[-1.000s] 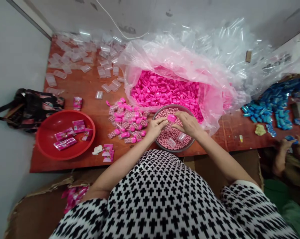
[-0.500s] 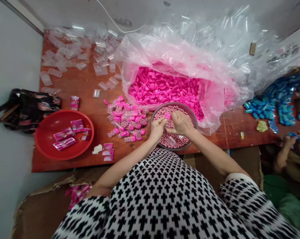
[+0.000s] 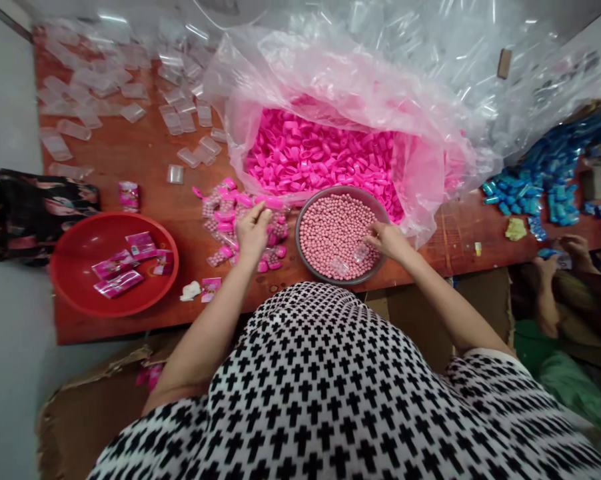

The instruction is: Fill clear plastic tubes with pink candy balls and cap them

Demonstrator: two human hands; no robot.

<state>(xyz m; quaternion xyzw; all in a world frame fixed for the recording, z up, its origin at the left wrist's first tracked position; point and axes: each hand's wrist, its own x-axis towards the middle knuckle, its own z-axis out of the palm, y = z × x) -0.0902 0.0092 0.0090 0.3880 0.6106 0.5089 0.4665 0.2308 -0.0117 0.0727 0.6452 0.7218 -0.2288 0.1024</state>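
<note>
My left hand (image 3: 253, 231) is over a pile of small clear bottles (image 3: 225, 217) filled with pink beads and closed with pink caps. Its fingers are pinched on one pink-capped bottle (image 3: 269, 201), most of which the hand hides. At the right side of a grey bowl (image 3: 306, 263) full of pink beads (image 3: 333, 223), my right hand (image 3: 389, 241) has its fingertips closed on a clear empty bottle (image 3: 361, 253). Another clear bottle (image 3: 339, 267) lies on the beads near the bowl's front rim.
Behind the bowl lies an open plastic bag (image 3: 420, 180) of pink caps (image 3: 310, 153). A red basin (image 3: 65, 280) with pink packets stands at left. Clear cases (image 3: 175, 175) lie scattered at the back left. Blue items (image 3: 515, 190) and a co-worker's hands (image 3: 548, 270) are at right.
My hands were together over the bowl at a pink-capped bottle. The left has moved left to the pile with it; the right has moved to a clear bottle in the bowl. The view has shifted.
</note>
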